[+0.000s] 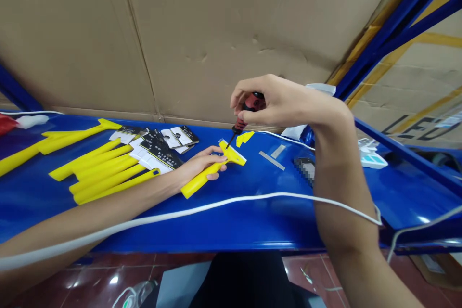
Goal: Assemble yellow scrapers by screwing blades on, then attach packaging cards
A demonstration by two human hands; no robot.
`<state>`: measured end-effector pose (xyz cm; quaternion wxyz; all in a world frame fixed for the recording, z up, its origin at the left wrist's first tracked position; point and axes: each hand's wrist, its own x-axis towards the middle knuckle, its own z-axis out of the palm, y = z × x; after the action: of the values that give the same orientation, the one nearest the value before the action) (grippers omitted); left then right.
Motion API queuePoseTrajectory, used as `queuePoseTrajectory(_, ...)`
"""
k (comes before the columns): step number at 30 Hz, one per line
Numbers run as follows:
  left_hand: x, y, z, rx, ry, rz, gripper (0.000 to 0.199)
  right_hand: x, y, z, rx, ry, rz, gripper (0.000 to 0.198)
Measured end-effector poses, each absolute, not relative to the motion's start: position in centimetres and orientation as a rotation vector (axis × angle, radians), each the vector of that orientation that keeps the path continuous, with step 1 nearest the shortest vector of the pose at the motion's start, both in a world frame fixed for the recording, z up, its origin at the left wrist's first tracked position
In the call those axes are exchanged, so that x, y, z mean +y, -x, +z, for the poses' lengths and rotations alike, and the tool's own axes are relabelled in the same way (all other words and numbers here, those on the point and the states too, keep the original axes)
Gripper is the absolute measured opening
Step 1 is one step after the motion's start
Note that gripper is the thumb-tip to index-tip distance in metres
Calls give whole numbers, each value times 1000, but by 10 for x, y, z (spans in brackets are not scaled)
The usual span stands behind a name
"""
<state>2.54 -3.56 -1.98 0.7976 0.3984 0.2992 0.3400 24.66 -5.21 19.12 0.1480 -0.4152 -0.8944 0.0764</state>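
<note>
My left hand (204, 163) is closed around the neck of a yellow scraper (200, 180), whose wide head with a pale blade points to the upper right. Gripped from above in my right hand (263, 101) is a red and black screwdriver (252, 103). Its dark shaft slants down and the tip meets the scraper's head; the exact contact spot is too small to make out. Just behind the head lie small yellow pieces (245, 138). Two flat metal blades (272, 160) rest on the blue shelf to the right.
Several yellow handles (104, 168) and longer yellow scrapers (75, 139) lie at left, beside black and white packaging cards (159, 149). A white cable (231, 200) crosses in front of the blue shelf (252, 231). Cardboard (216, 43) stands behind. A dark phone-like object (305, 171) lies near my right forearm.
</note>
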Motion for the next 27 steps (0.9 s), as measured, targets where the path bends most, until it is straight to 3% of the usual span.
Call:
queuePoseTrajectory(4,-38,-22,-13,646,-837,728,33,-55,-251,193,-2656,1168,254,12)
queuePoseTrajectory(6,-38,-20,-11,659,-850,729,30,-55,-255,193,-2630,1236,209,22)
queuePoseTrajectory(8,-38,-20,-12,686,-867,727,30,-54,-258,194,-2583,1316,185,30)
queuePoseTrajectory(20,-40,-20,-5,681,-856,673,31,-53,-265,198,-2618,1229,233,27)
queuePoseTrajectory(27,-40,-20,-7,710,-879,695,33,-48,-278,199,-2636,1183,250,38)
